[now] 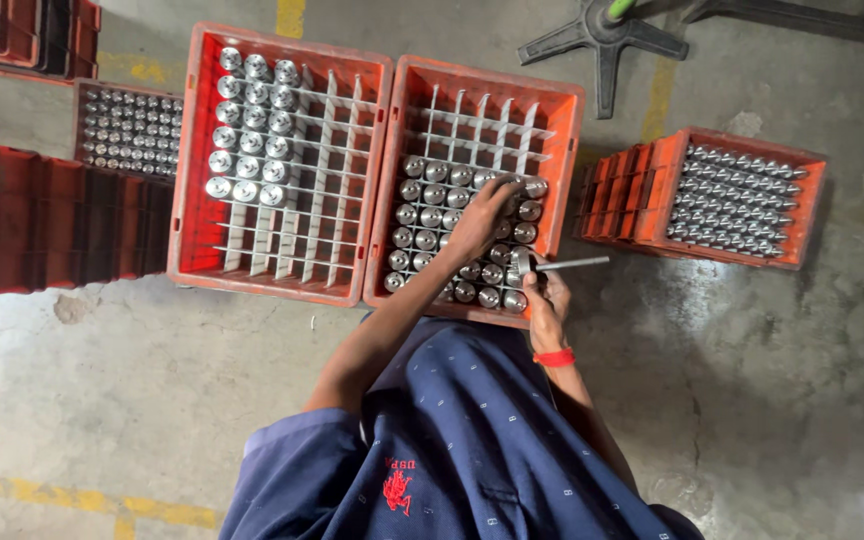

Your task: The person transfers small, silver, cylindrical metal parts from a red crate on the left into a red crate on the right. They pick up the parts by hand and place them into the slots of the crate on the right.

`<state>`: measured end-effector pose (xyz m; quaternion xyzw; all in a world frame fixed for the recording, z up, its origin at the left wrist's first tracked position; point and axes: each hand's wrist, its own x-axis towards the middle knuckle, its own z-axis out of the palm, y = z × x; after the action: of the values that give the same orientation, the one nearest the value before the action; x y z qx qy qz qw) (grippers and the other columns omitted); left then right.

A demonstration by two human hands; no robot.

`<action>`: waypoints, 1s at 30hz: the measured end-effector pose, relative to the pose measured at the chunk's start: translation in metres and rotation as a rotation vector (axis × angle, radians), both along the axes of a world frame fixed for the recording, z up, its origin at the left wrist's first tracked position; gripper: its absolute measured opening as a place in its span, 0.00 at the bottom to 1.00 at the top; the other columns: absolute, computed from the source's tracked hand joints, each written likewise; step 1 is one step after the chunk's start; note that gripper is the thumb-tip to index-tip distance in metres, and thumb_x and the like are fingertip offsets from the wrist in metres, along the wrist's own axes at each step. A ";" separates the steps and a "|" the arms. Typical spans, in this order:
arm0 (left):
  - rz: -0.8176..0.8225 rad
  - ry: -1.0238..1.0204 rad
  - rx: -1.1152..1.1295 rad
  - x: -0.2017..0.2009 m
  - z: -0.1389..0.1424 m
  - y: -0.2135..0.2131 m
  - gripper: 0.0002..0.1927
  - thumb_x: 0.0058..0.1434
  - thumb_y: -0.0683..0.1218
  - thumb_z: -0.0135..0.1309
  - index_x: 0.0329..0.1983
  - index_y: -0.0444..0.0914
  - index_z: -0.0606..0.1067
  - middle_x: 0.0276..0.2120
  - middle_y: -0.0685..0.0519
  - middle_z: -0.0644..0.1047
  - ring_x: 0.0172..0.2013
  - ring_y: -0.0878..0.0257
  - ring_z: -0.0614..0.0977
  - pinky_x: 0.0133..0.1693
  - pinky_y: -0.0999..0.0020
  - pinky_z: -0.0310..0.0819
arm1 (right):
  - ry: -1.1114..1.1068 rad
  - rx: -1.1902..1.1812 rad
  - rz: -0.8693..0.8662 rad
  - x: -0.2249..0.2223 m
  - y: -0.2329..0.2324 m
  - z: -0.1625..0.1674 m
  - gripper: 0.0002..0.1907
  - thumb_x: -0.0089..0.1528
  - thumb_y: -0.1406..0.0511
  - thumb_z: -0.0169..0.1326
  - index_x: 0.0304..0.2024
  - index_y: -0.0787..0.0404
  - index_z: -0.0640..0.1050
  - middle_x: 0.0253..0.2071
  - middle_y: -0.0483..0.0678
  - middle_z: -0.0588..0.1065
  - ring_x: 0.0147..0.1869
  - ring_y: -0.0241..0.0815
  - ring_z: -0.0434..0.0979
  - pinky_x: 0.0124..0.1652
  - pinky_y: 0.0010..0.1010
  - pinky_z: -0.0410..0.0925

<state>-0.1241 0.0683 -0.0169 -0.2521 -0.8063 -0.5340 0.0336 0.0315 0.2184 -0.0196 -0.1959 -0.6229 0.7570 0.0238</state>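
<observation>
Our left hand (482, 215) reaches forward into the middle orange crate (570, 160), its fingers (508, 192) spread and curled down over the tops of the upright metal cylinders (430, 215) near the crate's right wall; we cannot tell whether they have closed on one. Our right hand (546, 298) sits at the crate's near right corner, fingers wrapped around a metal part (524, 262) whose thin rod (572, 264) sticks out sideways to the right, long axis roughly level and parallel to the crate's near edge. The right hand is thus just beside the nearest row of filled slots, the left further in (a red band circles the right wrist).

The cylinders stand on end in a white divider grid, filling the nearer rows and leaving the far rows open. To the left, touching, a second crate (190, 160) holds larger cylinders in its far left corner. A smaller crate (812, 200) of parts lies well apart on the right. Everything rests on the stained concrete floor (152, 380), with yellow lines.
</observation>
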 end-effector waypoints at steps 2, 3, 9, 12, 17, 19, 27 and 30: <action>0.076 -0.072 -0.038 0.016 0.006 -0.034 0.27 0.57 0.32 0.54 0.60 0.41 0.73 0.58 0.43 0.74 0.55 0.43 0.80 0.53 0.55 0.77 | -0.017 -0.007 -0.004 0.007 -0.002 -0.008 0.26 0.69 0.67 0.59 0.68 0.70 0.72 0.52 0.42 0.74 0.52 0.32 0.69 0.55 0.25 0.63; 0.120 -0.104 -0.058 0.022 0.009 -0.057 0.25 0.56 0.32 0.55 0.57 0.41 0.75 0.55 0.45 0.76 0.53 0.43 0.80 0.51 0.55 0.77 | -0.015 0.004 -0.006 0.009 -0.003 -0.011 0.26 0.68 0.67 0.58 0.67 0.70 0.72 0.53 0.42 0.74 0.54 0.32 0.70 0.56 0.25 0.64; 0.697 0.013 -0.400 0.033 0.019 -0.239 0.25 0.56 0.38 0.59 0.59 0.39 0.77 0.55 0.40 0.73 0.56 0.39 0.73 0.56 0.49 0.68 | -0.054 -0.023 0.028 0.016 -0.009 -0.011 0.23 0.67 0.68 0.56 0.64 0.70 0.72 0.54 0.43 0.75 0.56 0.32 0.72 0.57 0.24 0.64; 0.835 0.121 -0.648 0.022 0.011 -0.295 0.28 0.52 0.46 0.65 0.58 0.37 0.77 0.58 0.31 0.67 0.58 0.32 0.67 0.54 0.43 0.63 | -0.069 -0.010 0.039 0.011 -0.019 -0.009 0.23 0.66 0.70 0.56 0.64 0.70 0.72 0.53 0.43 0.75 0.55 0.31 0.72 0.56 0.24 0.65; 0.773 0.028 -0.666 0.002 0.011 -0.313 0.26 0.54 0.51 0.67 0.54 0.37 0.77 0.61 0.35 0.67 0.64 0.37 0.64 0.60 0.44 0.60 | -0.064 -0.039 0.104 0.002 -0.038 -0.015 0.24 0.66 0.71 0.57 0.64 0.69 0.73 0.50 0.42 0.74 0.51 0.31 0.71 0.53 0.24 0.66; 0.710 -0.109 -0.650 0.004 0.017 -0.319 0.26 0.55 0.54 0.69 0.51 0.34 0.76 0.61 0.36 0.67 0.64 0.39 0.65 0.62 0.42 0.59 | -0.087 -0.012 0.130 0.003 -0.041 -0.014 0.25 0.66 0.70 0.58 0.66 0.69 0.73 0.49 0.42 0.73 0.49 0.31 0.70 0.52 0.24 0.65; 0.686 -0.286 0.600 0.043 0.042 -0.308 0.22 0.54 0.47 0.66 0.52 0.40 0.78 0.45 0.51 0.78 0.45 0.62 0.79 0.50 0.67 0.74 | -0.134 -0.018 0.164 0.009 -0.054 0.008 0.24 0.65 0.69 0.58 0.64 0.68 0.73 0.49 0.40 0.74 0.50 0.29 0.71 0.52 0.23 0.65; 0.738 -0.730 0.447 0.046 0.019 -0.248 0.13 0.62 0.46 0.68 0.36 0.33 0.77 0.26 0.52 0.77 0.25 0.62 0.72 0.30 0.64 0.64 | -0.066 0.001 0.225 -0.001 -0.072 0.020 0.24 0.65 0.68 0.58 0.63 0.68 0.73 0.50 0.40 0.74 0.52 0.29 0.72 0.53 0.22 0.65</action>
<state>-0.0778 -0.1797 0.0018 0.2608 -0.6676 -0.6973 -0.0102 0.0302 0.1465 0.0001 -0.1497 -0.6417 0.7477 -0.0818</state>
